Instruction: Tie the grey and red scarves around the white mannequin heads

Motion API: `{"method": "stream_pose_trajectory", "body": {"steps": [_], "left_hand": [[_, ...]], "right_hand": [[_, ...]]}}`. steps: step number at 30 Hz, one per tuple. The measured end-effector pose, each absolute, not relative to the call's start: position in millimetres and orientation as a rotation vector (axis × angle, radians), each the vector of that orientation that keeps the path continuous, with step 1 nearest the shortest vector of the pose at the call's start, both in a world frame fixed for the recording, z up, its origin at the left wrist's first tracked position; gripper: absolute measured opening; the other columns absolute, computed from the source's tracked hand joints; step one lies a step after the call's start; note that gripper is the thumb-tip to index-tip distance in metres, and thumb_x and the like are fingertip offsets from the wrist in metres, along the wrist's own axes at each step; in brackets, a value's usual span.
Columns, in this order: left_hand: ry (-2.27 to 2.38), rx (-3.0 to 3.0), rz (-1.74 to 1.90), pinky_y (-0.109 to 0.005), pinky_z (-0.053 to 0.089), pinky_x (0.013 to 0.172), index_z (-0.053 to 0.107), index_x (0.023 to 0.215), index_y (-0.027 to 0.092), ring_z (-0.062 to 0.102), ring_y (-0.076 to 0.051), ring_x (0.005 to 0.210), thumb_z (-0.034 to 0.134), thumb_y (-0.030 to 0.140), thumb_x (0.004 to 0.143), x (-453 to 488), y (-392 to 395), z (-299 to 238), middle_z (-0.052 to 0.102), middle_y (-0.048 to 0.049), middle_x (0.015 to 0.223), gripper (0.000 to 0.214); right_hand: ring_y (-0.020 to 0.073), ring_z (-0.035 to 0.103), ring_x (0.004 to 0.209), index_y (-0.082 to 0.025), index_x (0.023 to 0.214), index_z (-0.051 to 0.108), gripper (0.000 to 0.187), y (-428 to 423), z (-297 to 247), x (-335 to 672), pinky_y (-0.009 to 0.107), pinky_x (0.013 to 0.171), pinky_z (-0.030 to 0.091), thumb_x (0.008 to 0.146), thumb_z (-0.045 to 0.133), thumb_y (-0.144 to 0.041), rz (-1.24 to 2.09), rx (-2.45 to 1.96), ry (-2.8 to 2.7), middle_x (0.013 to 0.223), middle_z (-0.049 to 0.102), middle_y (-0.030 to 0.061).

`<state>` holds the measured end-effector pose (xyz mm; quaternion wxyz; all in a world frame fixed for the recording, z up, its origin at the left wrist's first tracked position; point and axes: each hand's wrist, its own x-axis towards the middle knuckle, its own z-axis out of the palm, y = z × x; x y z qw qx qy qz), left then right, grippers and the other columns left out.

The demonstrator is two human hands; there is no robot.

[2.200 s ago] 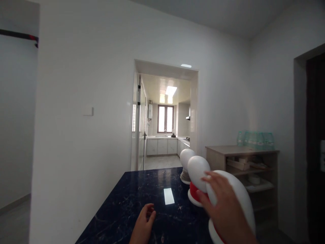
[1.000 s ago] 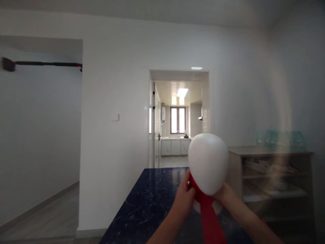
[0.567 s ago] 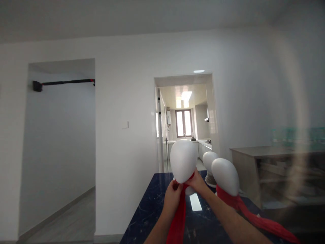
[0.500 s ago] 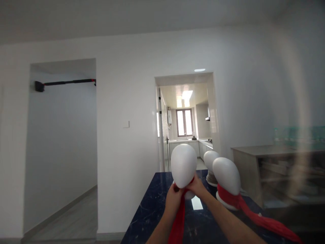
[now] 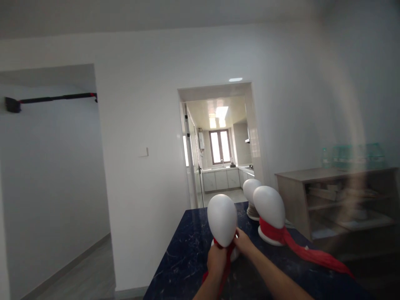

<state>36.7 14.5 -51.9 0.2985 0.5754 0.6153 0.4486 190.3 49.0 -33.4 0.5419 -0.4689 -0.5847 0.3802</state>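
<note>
Left hand and right hand grip the red cloth below the nearest white head; I'd tension it evenly.

On the table before you, the nearest mannequin head has your left hand in front of its neck and your right hand at the neck's right side, both on the scarf there. To its right stands a second head, another scarf around its neck and trailing rightward, with a third head just behind. Beyond these lie the kitchen doorway ahead and, to the right, a shelf unit with bottles on top.
</note>
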Motion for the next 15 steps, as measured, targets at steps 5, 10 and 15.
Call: {"method": "stream_pose_trajectory", "body": {"steps": [5, 10, 15], "left_hand": [[1.602, 1.467, 1.212, -0.036, 0.056, 0.089, 0.079, 0.110, 0.014, 0.078, -0.034, 0.109, 0.065, 0.039, 0.086, 37.6, 20.2, -58.1, 0.084, -0.0169, 0.110, 0.037], [1.497, 1.367, 1.259, -0.034, 0.057, 0.085, 0.078, 0.109, 0.013, 0.080, -0.031, 0.099, 0.066, 0.034, 0.085, 36.4, 24.0, -65.3, 0.085, -0.0136, 0.103, 0.034], [1.436, 1.244, 1.275, -0.035, 0.057, 0.083, 0.079, 0.098, 0.015, 0.079, -0.032, 0.095, 0.072, 0.023, 0.076, 29.3, 32.6, -68.5, 0.085, -0.0125, 0.095, 0.025]], "right_hand": [[0.0367, 0.077, 0.097, -0.020, 0.077, 0.066, 0.024, 49.7, -54.5, 191.2, 0.043, 0.085, 0.060, 0.077, 0.074, -0.043, 0.893, -1.470, -1.291, 0.089, 0.079, 0.0156], [0.0243, 0.068, 0.052, -0.021, 0.068, 0.062, 0.035, 51.3, -68.9, 177.8, 0.032, 0.050, 0.050, 0.081, 0.074, -0.051, 1.074, -1.567, -1.175, 0.056, 0.067, 0.0055], [0.0154, 0.061, 0.051, -0.019, 0.071, 0.063, 0.024, 50.8, -69.1, 163.8, 0.023, 0.046, 0.040, 0.071, 0.083, -0.032, 1.189, -1.412, -0.997, 0.051, 0.061, -0.0022]]}}
